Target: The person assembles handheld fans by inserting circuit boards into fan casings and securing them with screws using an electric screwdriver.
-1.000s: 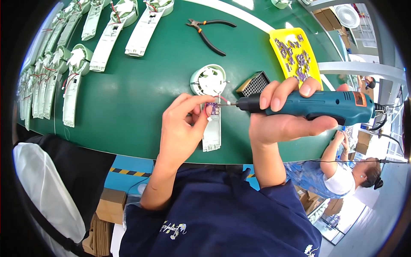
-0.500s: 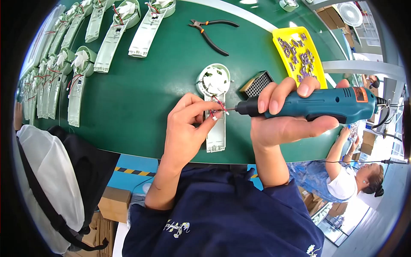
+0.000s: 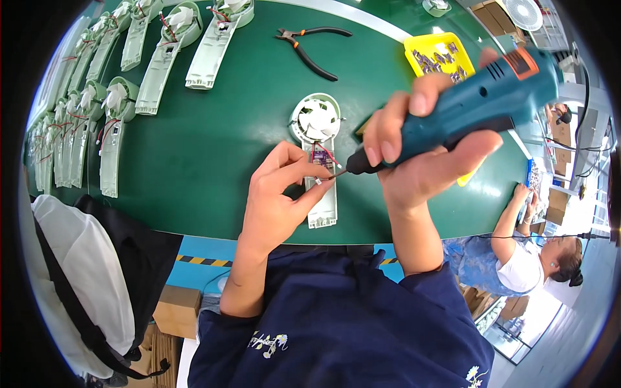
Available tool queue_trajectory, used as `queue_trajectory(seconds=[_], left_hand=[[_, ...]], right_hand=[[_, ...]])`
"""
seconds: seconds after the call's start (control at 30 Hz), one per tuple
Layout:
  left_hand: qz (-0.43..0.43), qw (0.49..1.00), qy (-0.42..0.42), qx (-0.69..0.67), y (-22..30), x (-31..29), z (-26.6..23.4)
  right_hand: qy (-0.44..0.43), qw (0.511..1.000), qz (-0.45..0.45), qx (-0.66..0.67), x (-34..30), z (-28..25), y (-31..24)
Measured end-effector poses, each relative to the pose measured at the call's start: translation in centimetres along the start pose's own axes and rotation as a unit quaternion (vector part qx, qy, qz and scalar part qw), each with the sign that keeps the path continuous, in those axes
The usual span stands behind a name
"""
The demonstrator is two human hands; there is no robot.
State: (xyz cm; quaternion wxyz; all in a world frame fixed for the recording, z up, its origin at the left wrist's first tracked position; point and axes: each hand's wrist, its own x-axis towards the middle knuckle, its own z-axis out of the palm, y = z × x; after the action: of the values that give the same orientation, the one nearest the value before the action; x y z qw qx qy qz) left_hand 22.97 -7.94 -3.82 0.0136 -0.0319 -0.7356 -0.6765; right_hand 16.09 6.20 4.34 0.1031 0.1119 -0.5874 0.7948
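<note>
A pale green handheld fan housing (image 3: 323,212) lies on the bench in front of me, its white fan blades (image 3: 316,120) at the far end. A purple circuit board (image 3: 321,158) and red and black wires sit in its handle. My right hand (image 3: 417,152) grips a teal electric screwdriver (image 3: 475,107), tilted up to the right. Its thin bit reaches the fingertips of my left hand (image 3: 277,197), over the handle near a white connector (image 3: 318,182). Thumb and index finger of that hand are pinched together; anything tiny between them is hidden.
Several similar fan housings (image 3: 210,55) stand in rows at the left. Orange-banded cutting pliers (image 3: 304,40) lie at the back. Behind the screwdriver are a yellow tray (image 3: 414,48) of small parts and a mostly hidden block. A co-worker (image 3: 511,258) sits at the right.
The screwdriver has swung from nearly level to a tilt, its rear end rising away from me. Its bit and my left fingertips have shifted slightly nearer me, leaving the purple board more exposed.
</note>
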Motion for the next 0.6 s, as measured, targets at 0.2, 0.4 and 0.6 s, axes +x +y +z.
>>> queue_trajectory(seconds=[0.2,0.4,0.6], left_hand=[[0.018,1.000,-0.017,0.010,-0.2,-0.2,-0.1],[-0.020,0.999,0.021,-0.041,0.1,-0.2,0.1],[0.039,0.997,0.027,0.053,-0.2,0.0,0.4]], right_hand=[[-0.074,0.997,-0.003,0.025,0.1,1.1,-0.2],[-0.117,0.971,-0.192,0.082,-0.5,-0.5,0.4],[-0.118,0.975,-0.184,0.051,-1.7,-1.3,0.9]])
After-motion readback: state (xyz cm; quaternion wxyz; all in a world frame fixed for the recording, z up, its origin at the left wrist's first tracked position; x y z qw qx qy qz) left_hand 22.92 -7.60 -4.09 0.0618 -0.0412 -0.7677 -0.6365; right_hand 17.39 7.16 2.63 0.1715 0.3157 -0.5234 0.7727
